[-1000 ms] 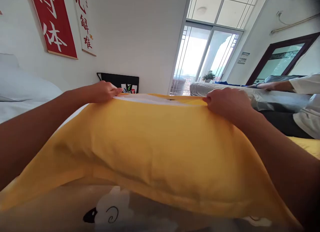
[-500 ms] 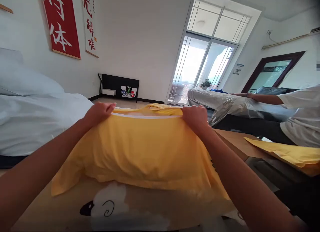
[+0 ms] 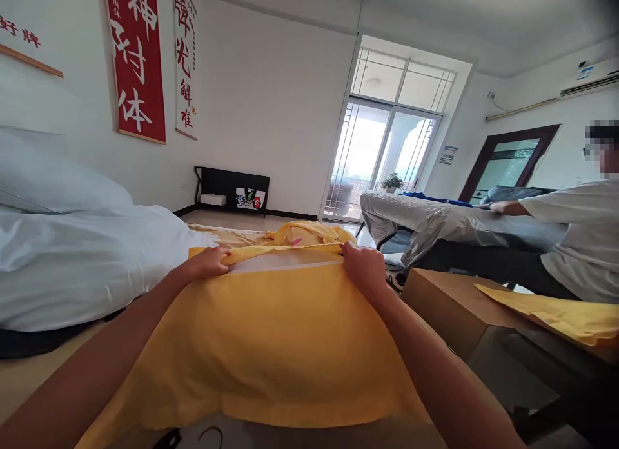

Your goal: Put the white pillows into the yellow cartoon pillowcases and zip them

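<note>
A yellow cloth [image 3: 275,339] hangs spread between my two hands, with a pale strip along its upper part and loose folds below. My left hand [image 3: 209,262] is closed on its upper left edge. Pinched in my right hand [image 3: 366,269] is the upper right edge. Whether the cloth is a garment or a cover, I cannot tell. Under its lower hem shows a beige surface with a sheep print [image 3: 203,438], mostly hidden. More yellow fabric [image 3: 309,233] lies bunched just beyond my hands.
White bedding [image 3: 91,262] is heaped at the left. To the right stands a cardboard box [image 3: 449,300] with a yellow piece [image 3: 556,313] on top. Behind it a person in a white top [image 3: 575,236] sits by a table covered in plastic [image 3: 420,213]. A black shelf [image 3: 232,184] stands against the wall.
The view has tilted up, so the room sits lower in the picture. The cloth's upper edge has opened and folded back, showing more of the pale strip. Both hands keep their hold.
</note>
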Motion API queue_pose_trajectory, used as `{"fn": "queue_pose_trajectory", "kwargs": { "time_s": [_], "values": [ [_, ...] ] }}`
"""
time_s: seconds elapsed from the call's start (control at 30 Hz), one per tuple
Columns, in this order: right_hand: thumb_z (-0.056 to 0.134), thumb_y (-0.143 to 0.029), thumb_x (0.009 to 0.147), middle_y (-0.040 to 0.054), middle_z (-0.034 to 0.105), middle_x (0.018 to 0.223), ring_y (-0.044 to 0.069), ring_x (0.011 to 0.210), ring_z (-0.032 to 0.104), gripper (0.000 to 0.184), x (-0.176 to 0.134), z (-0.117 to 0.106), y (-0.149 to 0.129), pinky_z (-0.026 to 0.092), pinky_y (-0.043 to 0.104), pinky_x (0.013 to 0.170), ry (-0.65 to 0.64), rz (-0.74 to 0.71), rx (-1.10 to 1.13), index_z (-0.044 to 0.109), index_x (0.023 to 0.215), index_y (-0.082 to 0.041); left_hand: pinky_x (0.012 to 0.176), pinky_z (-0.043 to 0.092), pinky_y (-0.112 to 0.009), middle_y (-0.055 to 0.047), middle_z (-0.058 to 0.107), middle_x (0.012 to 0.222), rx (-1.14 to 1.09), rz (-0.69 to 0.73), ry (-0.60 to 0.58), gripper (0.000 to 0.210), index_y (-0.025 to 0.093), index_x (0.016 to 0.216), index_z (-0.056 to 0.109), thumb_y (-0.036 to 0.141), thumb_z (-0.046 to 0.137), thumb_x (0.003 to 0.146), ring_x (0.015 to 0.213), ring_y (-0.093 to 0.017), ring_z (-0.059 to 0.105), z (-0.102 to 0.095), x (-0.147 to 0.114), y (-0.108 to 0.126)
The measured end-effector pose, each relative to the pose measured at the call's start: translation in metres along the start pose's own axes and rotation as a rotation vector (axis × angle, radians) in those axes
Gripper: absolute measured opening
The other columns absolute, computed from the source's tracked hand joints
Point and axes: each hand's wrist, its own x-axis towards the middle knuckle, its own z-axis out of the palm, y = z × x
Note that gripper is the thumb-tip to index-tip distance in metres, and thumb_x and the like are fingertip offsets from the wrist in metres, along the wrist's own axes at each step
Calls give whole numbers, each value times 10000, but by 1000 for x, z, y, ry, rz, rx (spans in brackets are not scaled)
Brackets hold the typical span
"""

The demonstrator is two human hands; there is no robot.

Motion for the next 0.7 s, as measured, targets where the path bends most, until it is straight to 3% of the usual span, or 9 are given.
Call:
{"fn": "queue_pose_trajectory", "kwargs": {
  "time_s": [0.1, 0.17, 0.27, 0.33, 0.4, 0.47, 0.57, 0.63, 0.7],
  "values": [
    [287, -241, 991, 152, 715, 851, 262, 842, 681, 388, 3, -9, -3, 382, 306, 674, 2, -62, -4, 664, 979, -148, 707, 446, -320, -137, 702, 942, 22, -76, 112, 345, 170, 919, 714, 308, 438, 765, 888, -291, 636, -16, 6, 2],
    [326, -212, 974, 152, 711, 820, 265, 808, 680, 352, 16, -31, 3, 371, 305, 648, -11, -59, -27, 672, 966, -149, 723, 439, -335, -142, 694, 966, 31, -102, 200, 370, 176, 861, 702, 308, 358, 833, 916, -292, 623, -47, 6, 10],
    [324, -298, 986, 167, 699, 817, 283, 790, 670, 378, 40, -71, 14, 361, 308, 622, 157, 104, -44, 666, 984, -137, 748, 431, -341, -124, 679, 968, 77, -133, 537, 439, 179, 1000, 669, 380, 291, 905, 924, -279, 611, -109, -1, 33],
    [244, -356, 1007, 176, 691, 844, 279, 803, 660, 468, 46, -76, 10, 370, 310, 633, 314, 241, 1, 650, 1018, -124, 757, 427, -355, -123, 666, 936, 175, -141, 792, 457, 161, 1058, 646, 389, 272, 925, 918, -283, 610, -133, -6, 50],
    [247, -293, 1004, 166, 690, 835, 258, 808, 658, 438, 38, -57, -7, 374, 302, 645, 267, 180, 68, 651, 991, -124, 752, 422, -369, -130, 663, 898, 262, -111, 733, 404, 151, 1026, 652, 340, 316, 906, 898, -296, 613, -125, -10, 59],
    [355, -161, 948, 147, 697, 813, 235, 814, 663, 311, 23, -25, -27, 371, 285, 653, 57, -57, 121, 664, 929, -133, 728, 419, -359, -133, 671, 862, 286, -67, 454, 290, 156, 923, 677, 261, 424, 830, 848, -293, 622, -91, -16, 57],
    [384, -78, 890, 164, 697, 781, 247, 774, 675, 290, 17, 2, -34, 363, 285, 609, -33, -64, 122, 668, 936, -109, 668, 413, -303, -108, 683, 774, 237, -66, 229, 183, 173, 741, 676, 217, 499, 754, 750, -247, 630, -43, -20, 40],
    [328, -105, 916, 181, 692, 783, 269, 769, 675, 336, 30, -7, -22, 359, 294, 592, 54, 50, 103, 656, 989, -99, 663, 413, -295, -105, 691, 813, 200, -112, 289, 288, 183, 795, 674, 270, 402, 837, 780, -241, 632, -42, -16, 31],
    [270, -174, 954, 176, 691, 807, 266, 782, 668, 386, 44, -27, -11, 369, 298, 608, 211, 151, 96, 648, 1010, -122, 700, 417, -306, -115, 692, 925, 134, -151, 485, 417, 181, 961, 655, 317, 265, 904, 862, -246, 624, -58, -9, 30]
  ]
}}
